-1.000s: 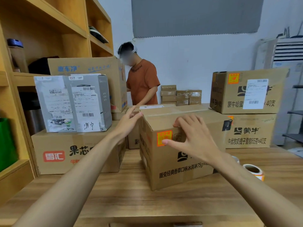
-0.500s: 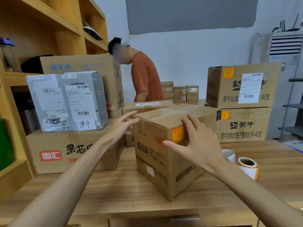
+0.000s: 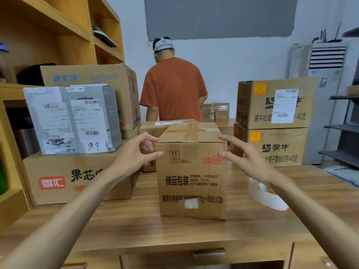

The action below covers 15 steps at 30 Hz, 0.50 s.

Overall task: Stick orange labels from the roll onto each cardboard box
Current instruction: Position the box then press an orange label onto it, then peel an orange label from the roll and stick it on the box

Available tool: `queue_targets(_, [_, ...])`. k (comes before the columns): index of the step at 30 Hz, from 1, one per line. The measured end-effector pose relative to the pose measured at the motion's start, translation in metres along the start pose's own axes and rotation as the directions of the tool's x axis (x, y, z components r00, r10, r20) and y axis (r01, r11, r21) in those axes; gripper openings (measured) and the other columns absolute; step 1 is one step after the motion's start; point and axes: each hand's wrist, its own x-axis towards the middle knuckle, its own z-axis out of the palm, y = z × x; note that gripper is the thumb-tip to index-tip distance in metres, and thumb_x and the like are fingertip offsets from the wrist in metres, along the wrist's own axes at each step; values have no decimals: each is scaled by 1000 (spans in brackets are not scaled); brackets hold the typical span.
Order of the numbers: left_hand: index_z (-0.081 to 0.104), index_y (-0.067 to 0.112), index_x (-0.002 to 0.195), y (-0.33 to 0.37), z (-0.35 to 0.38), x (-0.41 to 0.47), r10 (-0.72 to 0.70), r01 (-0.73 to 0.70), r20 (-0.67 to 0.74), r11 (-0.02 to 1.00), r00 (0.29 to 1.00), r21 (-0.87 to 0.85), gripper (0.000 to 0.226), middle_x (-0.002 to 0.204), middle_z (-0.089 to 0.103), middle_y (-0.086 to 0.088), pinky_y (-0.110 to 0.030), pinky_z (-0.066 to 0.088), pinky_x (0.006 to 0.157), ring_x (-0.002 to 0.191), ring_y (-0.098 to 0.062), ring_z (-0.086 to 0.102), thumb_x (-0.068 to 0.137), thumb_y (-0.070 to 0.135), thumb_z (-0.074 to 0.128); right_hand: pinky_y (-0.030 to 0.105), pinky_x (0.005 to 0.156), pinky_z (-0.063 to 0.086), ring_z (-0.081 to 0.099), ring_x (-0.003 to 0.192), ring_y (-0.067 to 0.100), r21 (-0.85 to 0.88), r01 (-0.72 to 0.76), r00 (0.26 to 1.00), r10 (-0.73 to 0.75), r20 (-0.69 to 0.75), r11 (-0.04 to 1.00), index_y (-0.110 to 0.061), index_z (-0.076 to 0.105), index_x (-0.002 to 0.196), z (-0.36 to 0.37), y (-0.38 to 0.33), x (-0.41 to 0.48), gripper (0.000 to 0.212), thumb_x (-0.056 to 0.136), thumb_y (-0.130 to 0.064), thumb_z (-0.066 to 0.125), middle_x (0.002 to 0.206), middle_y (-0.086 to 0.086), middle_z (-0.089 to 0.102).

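The cardboard box (image 3: 191, 171) stands upright at the centre of the tabletop (image 3: 136, 220), with its narrow printed face toward you. Your left hand (image 3: 136, 152) grips the upper left corner: the thumb lies on the front face and the fingers (image 3: 145, 137) curl round the left side. Your right hand (image 3: 246, 158) clamps the upper right corner the same way, thumb on the front edge. Both forearms reach forward and converge on the box. The label roll (image 3: 260, 193) lies on the tabletop to the right of the box, partly behind your right forearm.
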Motion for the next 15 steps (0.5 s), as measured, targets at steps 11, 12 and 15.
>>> queue_targets(11, [70,29,124,1,29,8,107,-105,-46,993,993,52,40,92,63,-4,-30,58,52,77,-20,60,86,26,80,3,80,43,65,97,-8,100,-14,1000,12,26,995,-18,45,146,-10,22,10,47,101,-9,53,98,-32,69])
queue_targets(12, [70,29,124,2,31,10,115,-113,-48,992,992,54,39,92,63,-4,-26,56,53,75,-17,59,86,26,80,1,68,42,64,77,-14,104,-11,1000,9,27,995,-16,43,146,-10,21,10,46,102,-5,51,73,-38,63])
queue_targets(15, [69,31,124,3,34,12,151,-142,-59,981,987,133,39,90,63,1,-22,51,65,73,-10,57,86,29,80,2,55,39,55,56,-16,103,8,1000,-8,5,995,-15,39,146,-11,18,8,49,101,-2,51,52,-37,53])
